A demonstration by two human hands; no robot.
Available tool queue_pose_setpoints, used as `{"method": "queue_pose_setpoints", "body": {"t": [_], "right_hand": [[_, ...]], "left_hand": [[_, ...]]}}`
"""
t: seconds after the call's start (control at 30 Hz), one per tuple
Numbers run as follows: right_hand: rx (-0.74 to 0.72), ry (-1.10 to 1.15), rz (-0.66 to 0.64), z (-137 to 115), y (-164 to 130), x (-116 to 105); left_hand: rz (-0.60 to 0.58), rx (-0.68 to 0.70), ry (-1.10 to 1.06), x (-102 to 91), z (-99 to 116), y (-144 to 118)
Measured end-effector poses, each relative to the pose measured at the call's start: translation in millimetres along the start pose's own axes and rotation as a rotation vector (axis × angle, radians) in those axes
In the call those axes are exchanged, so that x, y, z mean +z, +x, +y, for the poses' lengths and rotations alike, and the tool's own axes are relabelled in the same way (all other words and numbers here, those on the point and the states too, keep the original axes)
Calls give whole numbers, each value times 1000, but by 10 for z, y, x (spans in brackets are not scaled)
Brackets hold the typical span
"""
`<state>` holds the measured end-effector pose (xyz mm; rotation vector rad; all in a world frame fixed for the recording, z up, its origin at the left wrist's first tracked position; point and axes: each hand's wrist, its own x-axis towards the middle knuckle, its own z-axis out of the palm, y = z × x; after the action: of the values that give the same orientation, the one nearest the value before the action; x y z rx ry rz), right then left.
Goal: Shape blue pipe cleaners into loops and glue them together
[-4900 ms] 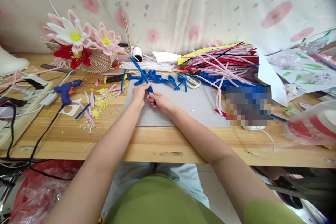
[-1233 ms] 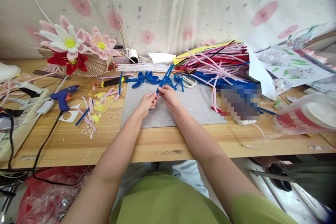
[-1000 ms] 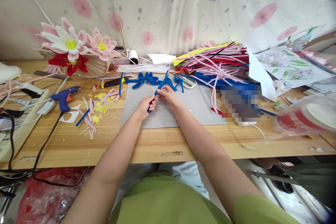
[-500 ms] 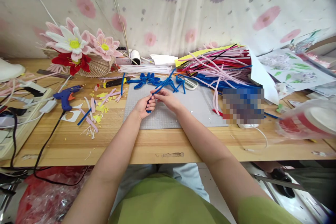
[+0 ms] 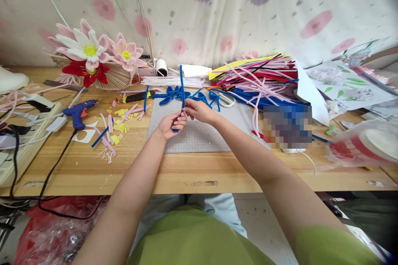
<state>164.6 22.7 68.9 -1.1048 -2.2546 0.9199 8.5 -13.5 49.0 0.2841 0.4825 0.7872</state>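
Observation:
A blue pipe cleaner (image 5: 181, 80) stands nearly upright above the grey cutting mat (image 5: 202, 140). My left hand (image 5: 172, 126) is closed round its lower part, with a short blue end showing below the fingers. With thumb and fingertips, my right hand (image 5: 199, 111) pinches it just above the left hand. Behind my hands, bent blue pipe cleaner shapes (image 5: 169, 96) lie along the mat's far edge. A pair of white-handled scissors (image 5: 228, 100) lies partly hidden beside them.
Bundled pink, red and blue pipe cleaners (image 5: 258, 74) lie at the back right. At left are a blue glue gun (image 5: 77, 114), scraps (image 5: 120, 126) and a power strip (image 5: 31, 145). Pipe cleaner flowers (image 5: 90, 51) stand behind. A bagged cup (image 5: 367, 145) sits at right.
The blue pipe cleaner has swung from leaning right to nearly upright. My right hand has shifted slightly, still close to the left, which keeps its hold.

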Motion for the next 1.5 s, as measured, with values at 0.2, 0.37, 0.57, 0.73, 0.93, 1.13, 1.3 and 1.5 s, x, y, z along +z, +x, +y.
{"method": "queue_pose_setpoints", "body": {"t": [0.2, 0.37, 0.57, 0.73, 0.93, 1.13, 1.3, 1.5], "right_hand": [[208, -315, 96, -90, 90, 6], [359, -340, 182, -164, 197, 76], [166, -240, 283, -218, 32, 147], [10, 66, 393, -10, -100, 215], [-203, -12, 259, 4, 11, 43], [-248, -296, 135, -182, 91, -128], [23, -460, 89, -271, 122, -89], [229, -510, 96, -260, 196, 25]], "left_hand": [[362, 444, 754, -13, -83, 122], [610, 908, 1236, -13, -128, 143], [568, 650, 803, -8, -86, 145], [173, 204, 109, 9, 43, 7], [48, 83, -84, 44, -10, -93], [83, 152, 102, 48, 0, -48], [346, 436, 702, 22, -39, 52], [696, 868, 1341, 0, -174, 87]]}}
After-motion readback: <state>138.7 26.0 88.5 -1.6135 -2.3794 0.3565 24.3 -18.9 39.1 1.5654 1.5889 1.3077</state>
